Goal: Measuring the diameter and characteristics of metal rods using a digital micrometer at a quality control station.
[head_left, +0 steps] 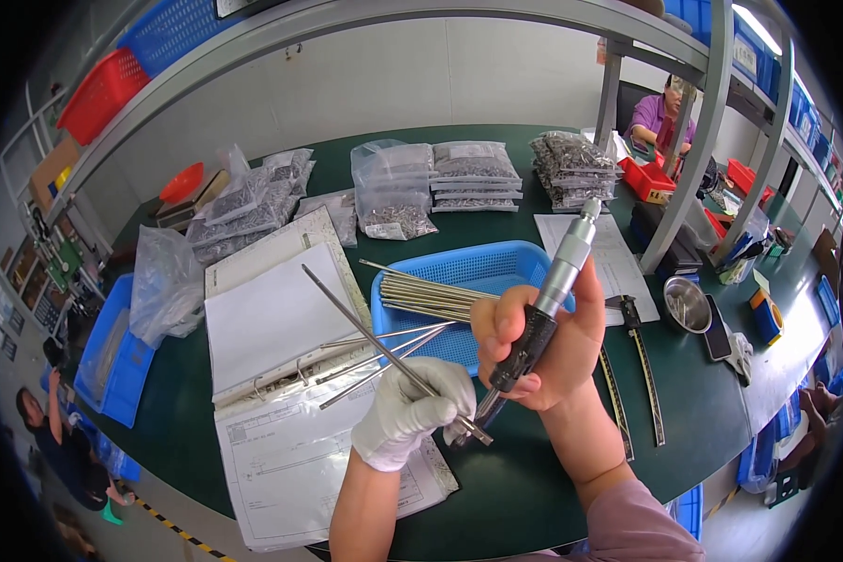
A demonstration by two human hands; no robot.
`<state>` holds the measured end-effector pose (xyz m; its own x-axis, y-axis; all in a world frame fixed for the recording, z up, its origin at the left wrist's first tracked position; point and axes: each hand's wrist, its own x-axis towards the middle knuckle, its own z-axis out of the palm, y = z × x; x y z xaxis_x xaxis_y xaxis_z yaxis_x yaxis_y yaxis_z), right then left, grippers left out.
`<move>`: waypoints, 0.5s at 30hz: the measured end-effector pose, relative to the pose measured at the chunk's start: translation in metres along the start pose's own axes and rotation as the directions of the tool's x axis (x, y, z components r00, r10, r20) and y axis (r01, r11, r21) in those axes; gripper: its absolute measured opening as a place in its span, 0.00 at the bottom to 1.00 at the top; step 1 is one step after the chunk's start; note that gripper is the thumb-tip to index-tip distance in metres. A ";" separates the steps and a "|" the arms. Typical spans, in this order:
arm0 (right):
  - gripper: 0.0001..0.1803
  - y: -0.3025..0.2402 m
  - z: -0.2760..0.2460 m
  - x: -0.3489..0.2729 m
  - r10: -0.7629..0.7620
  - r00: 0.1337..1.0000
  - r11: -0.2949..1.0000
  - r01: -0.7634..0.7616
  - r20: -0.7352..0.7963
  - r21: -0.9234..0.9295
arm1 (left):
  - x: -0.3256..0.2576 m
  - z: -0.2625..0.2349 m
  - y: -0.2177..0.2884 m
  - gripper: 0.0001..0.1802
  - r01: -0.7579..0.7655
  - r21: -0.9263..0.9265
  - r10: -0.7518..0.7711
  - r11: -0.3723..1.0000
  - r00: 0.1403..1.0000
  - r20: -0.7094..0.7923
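Observation:
My left hand [410, 414], in a white glove, grips a long thin metal rod [351, 320] that slants from upper left to lower right. Bare, my right hand [551, 339] is closed round a micrometer [564, 265] with a silver barrel and a black frame. Its lower end meets the rod's near end by the gloved fingers; whether the jaws touch the rod I cannot tell. Behind my hands a blue plastic basket [496, 255] carries a bundle of similar rods [431, 296]. More loose rods [384, 368] lie across an open ring binder [253, 377] to the left.
Bags of small metal parts [476, 167] are stacked along the back. A caliper [639, 348], a steel bowl [687, 304] and a phone [717, 328] lie at right. A metal shelf post [693, 150] rises at back right; a person [660, 117] sits beyond. A blue bin [117, 361] stands left.

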<state>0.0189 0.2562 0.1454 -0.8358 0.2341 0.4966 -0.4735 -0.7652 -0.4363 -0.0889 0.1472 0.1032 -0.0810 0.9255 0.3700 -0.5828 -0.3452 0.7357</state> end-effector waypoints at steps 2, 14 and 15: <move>0.45 0.001 -0.001 -0.001 -0.009 1.000 1.000 0.009 0.005 -0.004 | 0.000 0.000 0.000 0.12 -0.010 0.005 0.010 1.000 1.000 -0.008; 0.44 -0.002 0.001 -0.002 -0.005 0.999 0.997 0.002 -0.037 -0.073 | 0.000 -0.001 -0.002 0.13 -0.013 -0.005 0.013 1.000 1.000 0.003; 0.44 -0.002 0.001 -0.002 -0.001 0.999 0.998 -0.002 -0.048 -0.060 | 0.000 -0.002 -0.002 0.13 0.001 -0.006 -0.001 1.000 1.000 0.009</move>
<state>0.0216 0.2563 0.1464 -0.8479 0.2631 0.4602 -0.4873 -0.7285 -0.4815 -0.0891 0.1482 0.1011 -0.0729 0.9245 0.3742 -0.5876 -0.3430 0.7329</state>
